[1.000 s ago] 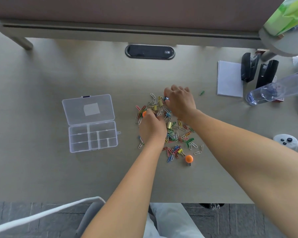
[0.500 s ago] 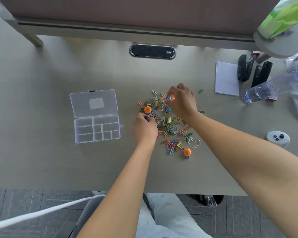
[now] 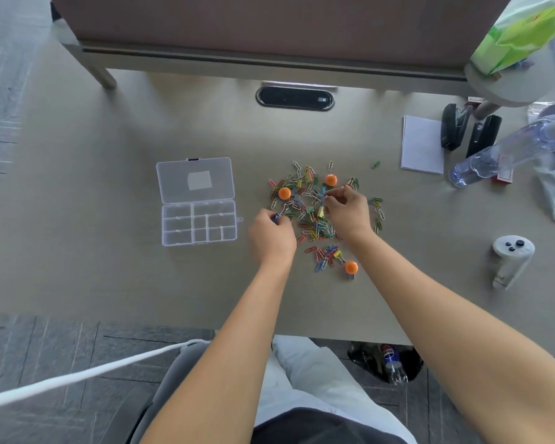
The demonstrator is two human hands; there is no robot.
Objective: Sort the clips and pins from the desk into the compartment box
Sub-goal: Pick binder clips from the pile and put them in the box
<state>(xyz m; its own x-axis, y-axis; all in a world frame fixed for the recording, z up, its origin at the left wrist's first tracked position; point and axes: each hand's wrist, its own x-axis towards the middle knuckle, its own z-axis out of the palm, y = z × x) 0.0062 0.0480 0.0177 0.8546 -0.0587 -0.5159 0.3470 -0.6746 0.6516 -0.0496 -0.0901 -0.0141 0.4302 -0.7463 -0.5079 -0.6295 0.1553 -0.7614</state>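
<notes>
Pile: (image 3: 318, 216) a loose heap of coloured paper clips, small binder clips and pins lies on the desk (image 3: 109, 155), spread in front of the person, with three orange round-headed pins among it, two at the far side and one at the near edge.
Box: (image 3: 199, 223) clear, lid folded back flat, compartments facing up and apparently bare; it lies to the left of the pile, apart from it, long axis running left to right.
Left hand: (image 3: 271, 233) at the pile's left edge, fingers curled, pinching what looks like a small blue clip at the tips; the item is too small to identify firmly.
Right hand: (image 3: 346, 208) over the pile's middle, thumb and fingers drawn together on a small piece; whether it is lifted clear cannot be told.
Governing relation: the box lies to the left of both hands, and the left hand is between pile and box, so it is plainly the nearer. Judged: its carry is a short sideways move, whereas the right hand would cross over the left.
Stray: a green clip (image 3: 376, 164) lies apart, beyond the pile on the right.
</notes>
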